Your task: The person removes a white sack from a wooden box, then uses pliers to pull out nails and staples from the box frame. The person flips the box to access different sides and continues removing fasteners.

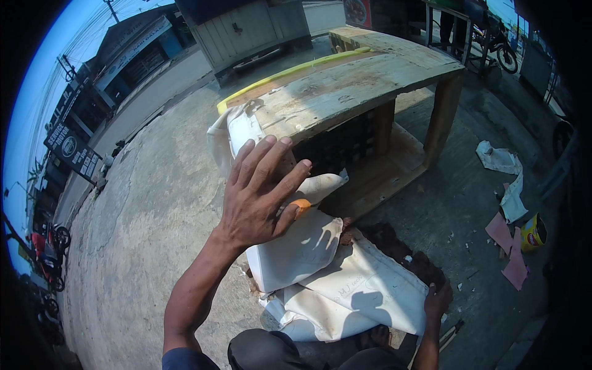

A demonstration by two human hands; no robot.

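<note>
A rough wooden furniture frame [351, 92] stands on concrete ground [154, 228], a creased white sheet [376, 280] lying between it and the person. The left hand [254, 194] spreads its fingers, thumb against an orange object [302, 206]; the right hand [436, 300] touches the sheet's edge; whether either grips, I cannot tell.
</note>
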